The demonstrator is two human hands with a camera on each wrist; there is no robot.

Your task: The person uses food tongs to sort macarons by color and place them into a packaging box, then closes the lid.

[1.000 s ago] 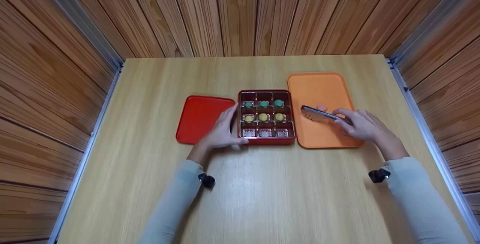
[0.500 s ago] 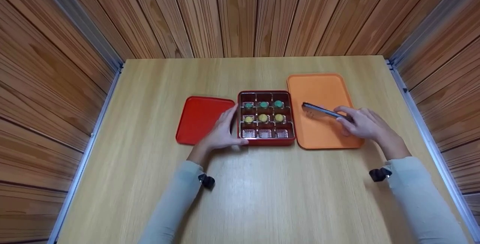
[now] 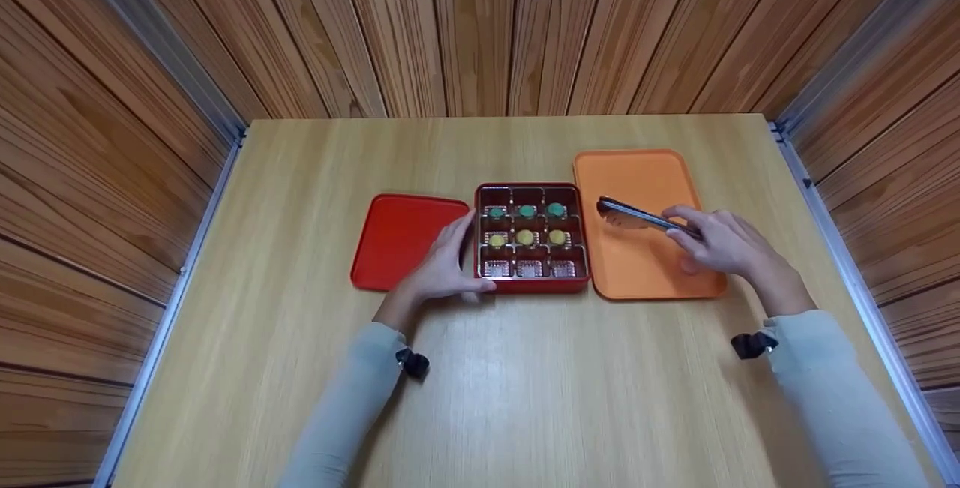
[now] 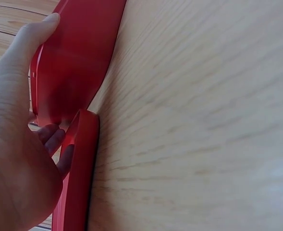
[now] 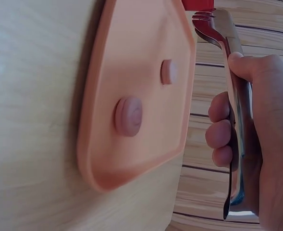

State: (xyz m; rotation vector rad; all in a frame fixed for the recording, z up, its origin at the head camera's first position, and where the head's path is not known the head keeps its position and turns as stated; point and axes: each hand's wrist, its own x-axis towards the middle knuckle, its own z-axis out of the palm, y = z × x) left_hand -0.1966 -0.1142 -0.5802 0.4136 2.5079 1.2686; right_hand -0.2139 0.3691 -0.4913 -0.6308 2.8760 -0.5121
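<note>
My left hand [image 3: 444, 267] rests at the front left corner of a red box [image 3: 534, 286], fingers along its side and thumb at the front. A clear divided insert in the box holds green discs [image 3: 526, 211] in the back row and yellow discs [image 3: 526, 238] in the middle row. Metal tongs [image 3: 646, 217] are gripped in my right hand [image 3: 726, 246], tips pointing left above the orange tray [image 3: 637, 278]. Two pink discs [image 5: 129, 116] lie on the tray in the right wrist view. I cannot tell whether the tongs' tips hold anything.
A red lid [image 3: 401, 237] lies left of the box, partly behind the left hand. The tray sits close against the box's right side. Wood-plank walls [image 3: 480, 31] stand behind the table [image 3: 525, 390] and at both sides.
The tongs have lifted and shifted slightly toward the box. A pink disc earlier seen beside them on the tray no longer shows at that spot. The left hand has stayed still.
</note>
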